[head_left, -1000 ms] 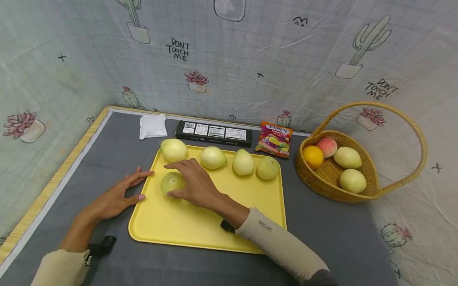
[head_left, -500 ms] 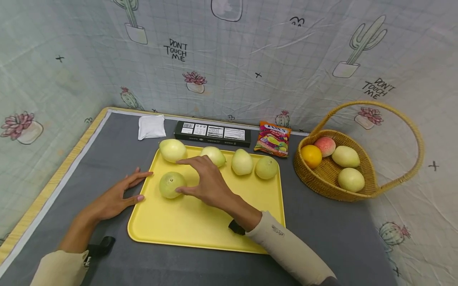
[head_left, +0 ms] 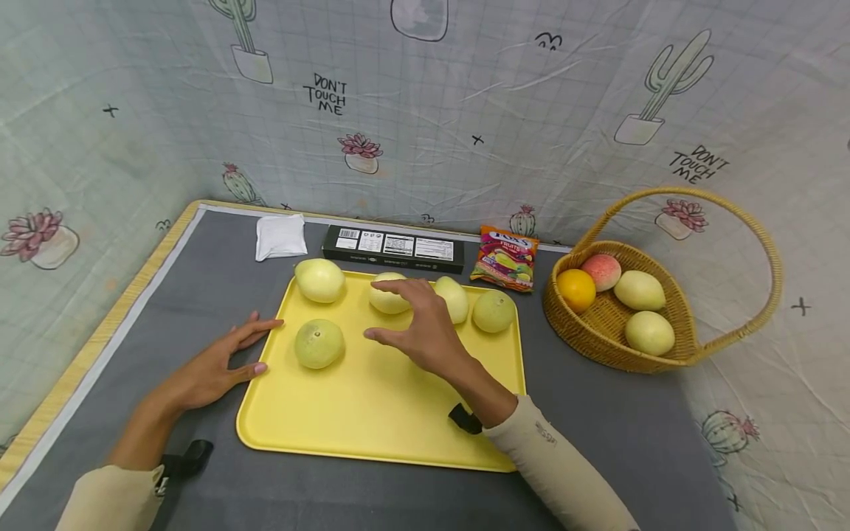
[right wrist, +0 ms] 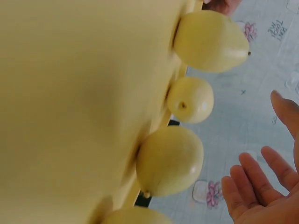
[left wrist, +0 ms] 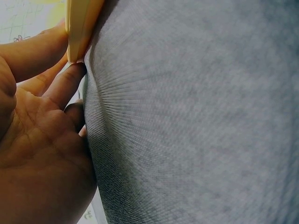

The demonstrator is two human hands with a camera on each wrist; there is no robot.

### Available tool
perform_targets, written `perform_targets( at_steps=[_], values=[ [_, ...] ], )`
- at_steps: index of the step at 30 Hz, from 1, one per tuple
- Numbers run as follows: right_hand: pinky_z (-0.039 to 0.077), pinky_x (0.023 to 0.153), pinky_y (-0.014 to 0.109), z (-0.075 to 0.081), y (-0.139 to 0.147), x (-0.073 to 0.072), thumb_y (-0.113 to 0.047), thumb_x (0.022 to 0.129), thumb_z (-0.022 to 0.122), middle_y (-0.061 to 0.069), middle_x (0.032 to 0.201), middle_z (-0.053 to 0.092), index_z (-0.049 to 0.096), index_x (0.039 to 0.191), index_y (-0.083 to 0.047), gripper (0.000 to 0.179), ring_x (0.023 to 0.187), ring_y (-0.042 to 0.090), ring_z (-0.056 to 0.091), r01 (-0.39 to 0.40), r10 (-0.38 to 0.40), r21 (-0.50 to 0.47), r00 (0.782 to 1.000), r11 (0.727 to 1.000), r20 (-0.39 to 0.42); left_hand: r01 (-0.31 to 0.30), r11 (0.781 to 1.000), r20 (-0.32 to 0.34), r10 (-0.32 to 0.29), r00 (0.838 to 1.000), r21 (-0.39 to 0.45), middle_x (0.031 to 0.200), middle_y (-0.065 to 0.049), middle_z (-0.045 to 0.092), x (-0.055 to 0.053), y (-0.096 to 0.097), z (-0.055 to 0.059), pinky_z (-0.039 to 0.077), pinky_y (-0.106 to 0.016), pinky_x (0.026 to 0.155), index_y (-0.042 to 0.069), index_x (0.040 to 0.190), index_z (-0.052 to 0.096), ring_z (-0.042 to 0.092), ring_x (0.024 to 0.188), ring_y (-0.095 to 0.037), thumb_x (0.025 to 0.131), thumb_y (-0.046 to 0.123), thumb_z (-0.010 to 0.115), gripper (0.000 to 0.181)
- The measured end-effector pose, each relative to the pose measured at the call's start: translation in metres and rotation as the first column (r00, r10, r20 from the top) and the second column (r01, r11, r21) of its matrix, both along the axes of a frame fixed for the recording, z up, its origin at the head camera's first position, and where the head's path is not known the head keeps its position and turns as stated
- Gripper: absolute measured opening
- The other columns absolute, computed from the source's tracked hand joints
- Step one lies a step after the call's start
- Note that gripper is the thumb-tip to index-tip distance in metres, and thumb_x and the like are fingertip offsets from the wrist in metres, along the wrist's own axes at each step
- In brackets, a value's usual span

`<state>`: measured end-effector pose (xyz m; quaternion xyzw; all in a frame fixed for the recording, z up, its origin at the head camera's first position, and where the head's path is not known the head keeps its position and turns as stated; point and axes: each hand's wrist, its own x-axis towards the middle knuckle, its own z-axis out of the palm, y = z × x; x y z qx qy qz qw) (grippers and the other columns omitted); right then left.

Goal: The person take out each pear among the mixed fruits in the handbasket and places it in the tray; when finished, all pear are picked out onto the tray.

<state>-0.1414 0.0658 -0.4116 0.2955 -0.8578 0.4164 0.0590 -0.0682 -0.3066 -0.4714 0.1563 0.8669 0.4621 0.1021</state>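
My left hand rests at the left rim of the yellow tray, its fingertips touching the edge; the left wrist view shows thumb and fingers against the rim. Above the tray's middle hovers my right hand, holding nothing, with thumb and fingers spread apart. Left of it a round greenish fruit sits on the tray. Along the back stand a pale yellow-green fruit, two more partly behind the right hand, and a greener one. The right wrist view shows several of these fruits.
A wicker basket with a tall handle stands at the right, holding an orange, a peach and two pale fruits. Behind the tray lie a white packet, a dark box and a candy bag.
My right hand has let go of the round greenish fruit and moved right, away from it. The fruit stays where it was on the tray. The left hand has not moved.
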Motion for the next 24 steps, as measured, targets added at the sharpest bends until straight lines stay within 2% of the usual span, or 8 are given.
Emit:
perform_targets(
  at_steps=[9, 15, 17, 24],
  values=[
    [0.054, 0.11, 0.045, 0.003, 0.027, -0.01, -0.027, 0.079, 0.097, 0.0, 0.139, 0.071, 0.069, 0.14, -0.019, 0.068, 0.128, 0.023, 0.06, 0.089, -0.088, -0.071, 0.996, 0.993, 0.018, 0.006, 1.0, -0.02, -0.006, 1.0, 0.001, 0.168, -0.033, 0.034, 0.0, 0.001, 0.001, -0.002, -0.084, 0.121, 0.011, 0.161, 0.042, -0.001, 0.156, 0.011, 0.1, 0.013, 0.073, 0.068],
    [0.05, 0.118, 0.05, 0.004, 0.047, -0.015, -0.026, 0.081, 0.096, 0.004, 0.139, 0.071, 0.07, 0.139, -0.016, 0.064, 0.132, 0.027, 0.062, 0.145, -0.143, -0.086, 0.989, 0.986, 0.03, 0.009, 1.0, -0.017, -0.009, 1.0, 0.011, 0.168, -0.032, 0.033, 0.0, 0.002, 0.001, -0.005, -0.082, 0.122, 0.01, 0.162, 0.042, -0.001, 0.157, 0.01, 0.1, 0.012, 0.072, 0.069],
    [0.044, 0.124, 0.049, 0.004, 0.053, -0.017, -0.026, 0.081, 0.096, 0.004, 0.139, 0.071, 0.07, 0.139, -0.016, 0.064, 0.133, 0.027, 0.063, 0.167, -0.165, -0.097, 0.986, 0.981, 0.032, 0.009, 1.0, -0.015, -0.009, 1.0, 0.013, 0.168, -0.032, 0.033, 0.0, 0.002, 0.001, -0.006, -0.082, 0.123, 0.01, 0.162, 0.042, -0.001, 0.158, 0.009, 0.1, 0.012, 0.072, 0.069],
    [0.053, 0.114, 0.048, 0.006, 0.073, -0.021, -0.025, 0.083, 0.094, 0.004, 0.139, 0.07, 0.071, 0.138, -0.016, 0.061, 0.131, 0.027, 0.063, 0.225, -0.221, -0.14, 0.974, 0.964, 0.041, 0.005, 1.0, -0.021, -0.005, 1.0, 0.001, 0.168, -0.032, 0.034, 0.0, 0.001, 0.0, -0.006, -0.081, 0.124, 0.011, 0.162, 0.042, -0.001, 0.156, 0.012, 0.1, 0.013, 0.073, 0.069]
  ],
)
